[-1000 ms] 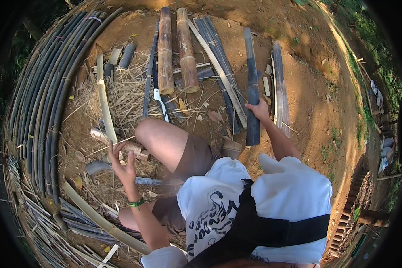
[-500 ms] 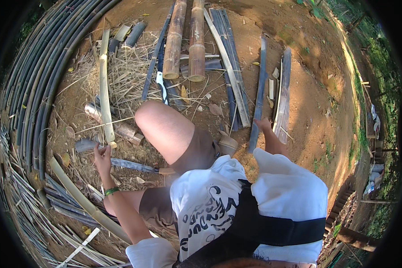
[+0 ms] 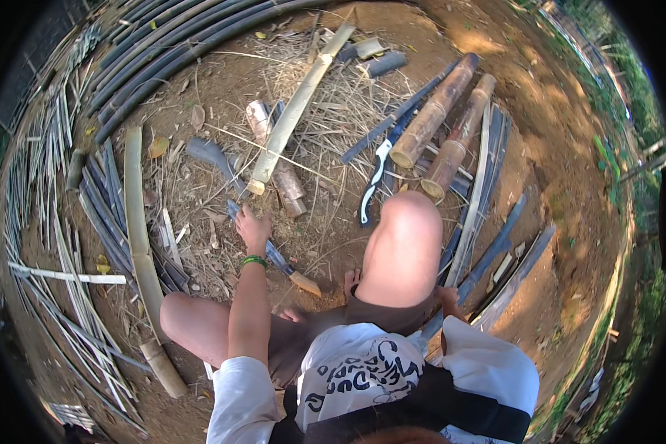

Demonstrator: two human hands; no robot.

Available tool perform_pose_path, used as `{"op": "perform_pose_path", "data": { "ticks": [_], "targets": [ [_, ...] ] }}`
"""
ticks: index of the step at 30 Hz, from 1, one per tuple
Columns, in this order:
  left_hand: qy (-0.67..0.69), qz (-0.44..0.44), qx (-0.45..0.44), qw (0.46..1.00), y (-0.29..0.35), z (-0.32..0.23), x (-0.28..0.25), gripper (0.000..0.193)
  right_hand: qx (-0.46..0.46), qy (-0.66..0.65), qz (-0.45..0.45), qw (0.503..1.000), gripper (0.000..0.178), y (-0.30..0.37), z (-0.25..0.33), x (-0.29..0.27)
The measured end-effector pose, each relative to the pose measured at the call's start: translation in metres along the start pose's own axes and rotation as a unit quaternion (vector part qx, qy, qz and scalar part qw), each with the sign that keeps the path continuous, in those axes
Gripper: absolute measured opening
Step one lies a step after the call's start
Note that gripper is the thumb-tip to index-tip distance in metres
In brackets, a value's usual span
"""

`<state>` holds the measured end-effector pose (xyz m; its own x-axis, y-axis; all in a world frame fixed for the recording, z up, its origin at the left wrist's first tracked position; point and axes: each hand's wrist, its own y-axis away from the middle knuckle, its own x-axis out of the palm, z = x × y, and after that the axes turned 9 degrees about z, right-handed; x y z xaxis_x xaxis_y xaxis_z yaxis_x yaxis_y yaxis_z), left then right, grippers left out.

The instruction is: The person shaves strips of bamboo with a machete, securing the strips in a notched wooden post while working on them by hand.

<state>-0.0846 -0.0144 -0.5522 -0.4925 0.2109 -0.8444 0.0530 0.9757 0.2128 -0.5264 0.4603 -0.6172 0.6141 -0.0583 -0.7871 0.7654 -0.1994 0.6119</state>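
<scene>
Shaving-strewn dirt (image 3: 331, 231). Left hand (image 3: 253, 228) now over knife (image 3: 278, 257), shifted from beside strip (image 3: 296, 111); strip lies unheld. Right hand (image 3: 448, 297) at dark slat (image 3: 490, 248); both grips unclear.

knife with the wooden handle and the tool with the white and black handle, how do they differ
The knife has a tan handle; the tool has a white and black one. The knife slants from upper left to lower right, while the tool slants from upper right to lower left. The left hand is over the knife's blade, but neither hand is at the tool. Both are in front of the person.
</scene>
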Motion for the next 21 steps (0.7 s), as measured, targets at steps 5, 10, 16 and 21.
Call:
{"op": "perform_pose_path", "data": {
  "ticks": [5,10,16,21],
  "targets": [
    [0.011,-0.131,0.107,0.986,-0.016,-0.050,0.007,0.084,-0.080,-0.058,-0.102,0.990,0.099,-0.036,-0.012,-0.004],
    [-0.057,-0.062,0.116,0.990,-0.052,-0.072,-0.010,0.093,-0.059,-0.037,-0.071,0.995,0.099,-0.017,-0.001,-0.003],
    [0.139,-0.077,0.143,0.977,-0.056,-0.083,-0.021,0.095,-0.048,-0.039,-0.060,0.996,0.098,-0.007,-0.010,-0.006],
    [0.249,-0.138,0.129,0.950,-0.059,-0.078,-0.035,0.094,-0.068,-0.059,-0.073,0.993,0.098,0.000,0.005,-0.025]
  ]
}}
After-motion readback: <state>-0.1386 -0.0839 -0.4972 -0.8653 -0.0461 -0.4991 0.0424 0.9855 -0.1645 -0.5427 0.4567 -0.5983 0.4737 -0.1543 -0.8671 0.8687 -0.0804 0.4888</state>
